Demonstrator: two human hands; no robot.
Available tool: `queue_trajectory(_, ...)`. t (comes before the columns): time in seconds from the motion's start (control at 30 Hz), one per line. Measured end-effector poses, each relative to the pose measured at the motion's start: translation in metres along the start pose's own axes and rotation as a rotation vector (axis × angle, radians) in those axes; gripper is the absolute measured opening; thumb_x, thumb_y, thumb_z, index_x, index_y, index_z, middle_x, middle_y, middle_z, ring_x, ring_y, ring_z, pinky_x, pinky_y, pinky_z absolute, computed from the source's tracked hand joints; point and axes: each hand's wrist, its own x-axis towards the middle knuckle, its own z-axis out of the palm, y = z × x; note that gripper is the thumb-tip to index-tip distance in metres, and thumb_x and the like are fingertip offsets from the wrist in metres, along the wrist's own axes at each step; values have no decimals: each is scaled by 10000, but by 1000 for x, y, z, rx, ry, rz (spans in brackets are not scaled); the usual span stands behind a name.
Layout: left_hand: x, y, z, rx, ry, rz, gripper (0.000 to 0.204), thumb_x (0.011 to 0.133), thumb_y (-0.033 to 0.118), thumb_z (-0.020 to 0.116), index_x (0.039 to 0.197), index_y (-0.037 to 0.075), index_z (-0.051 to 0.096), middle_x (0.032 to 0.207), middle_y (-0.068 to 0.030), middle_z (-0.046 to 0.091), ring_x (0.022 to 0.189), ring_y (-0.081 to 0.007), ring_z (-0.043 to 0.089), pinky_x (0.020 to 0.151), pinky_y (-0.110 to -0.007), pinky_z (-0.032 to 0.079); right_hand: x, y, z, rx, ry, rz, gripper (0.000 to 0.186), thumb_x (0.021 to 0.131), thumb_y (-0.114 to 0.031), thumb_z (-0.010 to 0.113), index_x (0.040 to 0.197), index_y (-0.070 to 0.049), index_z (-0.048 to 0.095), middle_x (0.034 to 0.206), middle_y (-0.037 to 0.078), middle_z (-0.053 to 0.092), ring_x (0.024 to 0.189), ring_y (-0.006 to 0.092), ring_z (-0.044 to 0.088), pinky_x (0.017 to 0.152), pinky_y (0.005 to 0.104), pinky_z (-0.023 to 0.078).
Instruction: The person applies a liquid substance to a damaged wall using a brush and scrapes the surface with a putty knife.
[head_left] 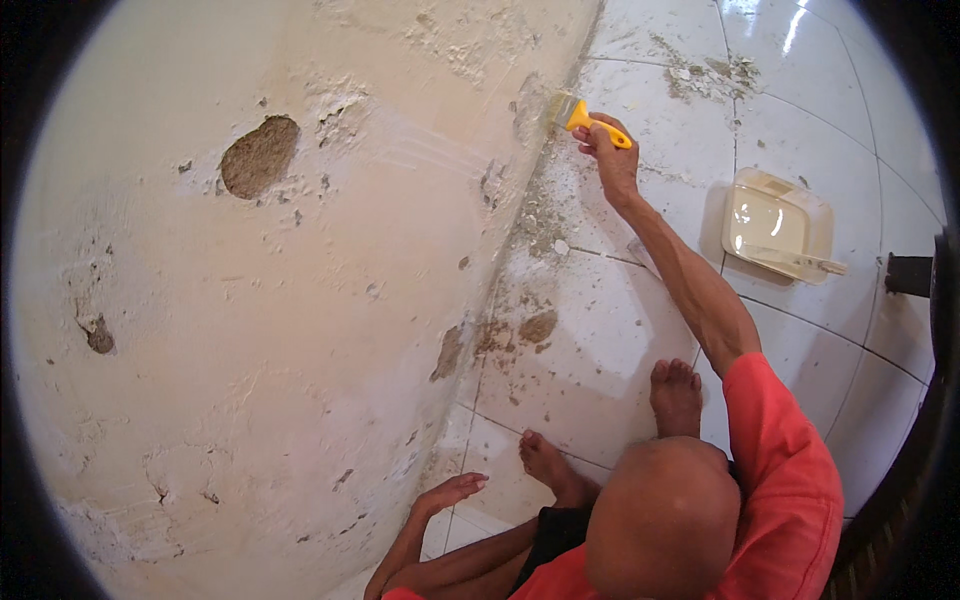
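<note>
My right hand (608,150) is stretched out far ahead, its fingers closed around the yellow handle of a paintbrush (585,117). The brush's tip meets the foot of the cream wall (380,240), where wall and floor join. Low beside the wall, my left hand (452,493) holds nothing, with its fingers extended. Over on the right, a shallow pale tray (735,215) on the floor contains cream-coloured liquid. A thin stick-like tool (815,262) lies across the tray's near edge; its exact kind is unclear.
The wall has a large brown hole (260,157), smaller pits and flaking patches. Crumbled debris (712,75) and dust lie along the white tiled floor (590,360). Two bare feet (677,398) rest on the tiles. A dark object (910,275) stands at the right edge.
</note>
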Motion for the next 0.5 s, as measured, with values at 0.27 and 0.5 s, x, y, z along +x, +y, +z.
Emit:
queue_trajectory(0.27,2,-15,-5,-11,17,8,565,1028,452,494,1446,73,459,1397,-94,518,1302,-204,453,1091,-330,347,-114,3,-1,2,-433,510,270,915,-75,528,1137,52,616,924,156,714,791,198,721,676,301,597)
queue_trajectory(0.5,0,-7,-3,-14,9,22,576,1026,456,496,1451,69,450,1411,-87,507,1300,-210,454,1092,-342,351,39,3,-4,-26,-46,150,253,899,-125,575,1081,18,678,859,126,713,712,169,705,635,286,568)
